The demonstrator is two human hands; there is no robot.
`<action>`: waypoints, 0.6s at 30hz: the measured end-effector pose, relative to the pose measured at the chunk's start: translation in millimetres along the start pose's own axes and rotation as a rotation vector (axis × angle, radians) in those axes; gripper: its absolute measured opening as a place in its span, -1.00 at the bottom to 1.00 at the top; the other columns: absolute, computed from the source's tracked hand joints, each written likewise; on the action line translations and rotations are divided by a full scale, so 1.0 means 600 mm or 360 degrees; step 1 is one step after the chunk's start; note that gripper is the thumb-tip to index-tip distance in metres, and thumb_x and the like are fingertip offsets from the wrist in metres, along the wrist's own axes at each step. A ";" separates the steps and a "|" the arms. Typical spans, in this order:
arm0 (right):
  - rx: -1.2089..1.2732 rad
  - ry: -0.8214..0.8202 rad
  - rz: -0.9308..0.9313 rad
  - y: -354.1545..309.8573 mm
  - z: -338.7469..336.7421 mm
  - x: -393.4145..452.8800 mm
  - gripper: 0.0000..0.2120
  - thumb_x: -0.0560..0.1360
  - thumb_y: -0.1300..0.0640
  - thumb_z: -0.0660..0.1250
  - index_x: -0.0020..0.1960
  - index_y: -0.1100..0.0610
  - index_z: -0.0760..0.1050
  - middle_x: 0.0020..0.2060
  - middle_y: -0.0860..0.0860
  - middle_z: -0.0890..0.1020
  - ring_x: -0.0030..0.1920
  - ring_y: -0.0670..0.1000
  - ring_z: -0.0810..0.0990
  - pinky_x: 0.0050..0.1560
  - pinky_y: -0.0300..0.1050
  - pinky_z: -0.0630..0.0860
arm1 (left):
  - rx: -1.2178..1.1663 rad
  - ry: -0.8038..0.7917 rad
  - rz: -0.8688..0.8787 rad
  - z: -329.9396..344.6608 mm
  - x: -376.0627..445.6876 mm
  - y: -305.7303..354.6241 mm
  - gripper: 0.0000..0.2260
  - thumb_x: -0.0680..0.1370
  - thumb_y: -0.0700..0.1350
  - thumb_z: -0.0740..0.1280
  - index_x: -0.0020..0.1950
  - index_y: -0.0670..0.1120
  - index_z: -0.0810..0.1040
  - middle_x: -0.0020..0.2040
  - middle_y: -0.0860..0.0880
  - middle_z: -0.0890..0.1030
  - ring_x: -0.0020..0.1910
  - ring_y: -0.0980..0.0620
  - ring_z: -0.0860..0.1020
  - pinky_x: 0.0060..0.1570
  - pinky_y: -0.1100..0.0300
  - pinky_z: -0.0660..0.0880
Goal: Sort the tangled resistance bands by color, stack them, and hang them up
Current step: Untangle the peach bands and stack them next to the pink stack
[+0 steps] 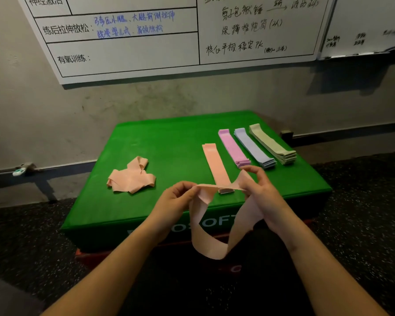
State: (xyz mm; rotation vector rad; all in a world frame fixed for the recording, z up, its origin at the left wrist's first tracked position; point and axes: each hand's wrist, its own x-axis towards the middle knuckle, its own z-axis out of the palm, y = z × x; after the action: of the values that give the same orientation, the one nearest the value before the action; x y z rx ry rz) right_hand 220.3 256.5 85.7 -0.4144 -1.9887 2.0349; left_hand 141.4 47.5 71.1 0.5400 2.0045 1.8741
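Observation:
A peach resistance band point(211, 236) hangs as a loop in front of the green box point(164, 142). My left hand point(177, 198) pinches its left end and my right hand point(263, 192) grips its right end, both just above the box's near edge. On the box lie a flat peach stack point(216, 164), a pink stack point(233, 147), a lavender stack point(253, 148) and a sage green stack point(271, 143), side by side at the right. A tangled heap of peach bands point(131, 175) lies at the left.
The green box sits on a red one point(87, 255) against a grey wall. A whiteboard point(146, 42) with writing hangs above. Dark speckled floor surrounds the box. A small white and green object point(18, 171) lies by the baseboard at left.

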 end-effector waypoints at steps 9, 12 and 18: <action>-0.0068 -0.0422 0.0065 0.025 0.017 -0.035 -0.85 0.49 -0.04 0.39 0.03 -0.07 0.63 -0.03 -0.04 0.68 0.01 0.02 0.60 0.00 -0.07 0.46 | 0.0114 0.0006 0.0202 0.021 -0.011 0.036 -0.91 0.61 -0.14 0.31 -0.06 -0.09 0.59 -0.20 0.06 0.64 -0.21 0.16 0.57 -0.20 0.33 0.52; -0.0041 -0.0465 -0.0102 0.025 0.029 -0.035 -0.55 0.36 -0.17 0.45 0.22 -0.16 0.51 0.15 -0.12 0.64 0.21 -0.07 0.60 0.17 -0.10 0.51 | 0.0139 0.0047 0.0234 0.023 -0.010 0.043 -0.90 0.61 -0.14 0.31 -0.07 -0.10 0.59 -0.20 0.03 0.62 -0.24 0.15 0.56 -0.25 0.34 0.50; -0.0245 -0.0218 -0.0487 0.020 0.059 -0.037 -0.69 0.41 -0.08 0.53 0.11 -0.20 0.56 0.12 -0.19 0.59 0.20 -0.14 0.54 0.23 -0.10 0.48 | 0.0251 0.0050 0.0368 0.026 -0.012 0.054 -0.93 0.61 -0.20 0.33 -0.04 -0.13 0.60 -0.17 -0.02 0.64 -0.21 0.18 0.57 -0.21 0.35 0.50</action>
State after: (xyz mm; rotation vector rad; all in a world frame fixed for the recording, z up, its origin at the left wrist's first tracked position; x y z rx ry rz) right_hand 227.2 215.2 74.6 0.0041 -2.1433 1.7711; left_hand 156.8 59.2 102.2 0.8215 2.2049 1.8706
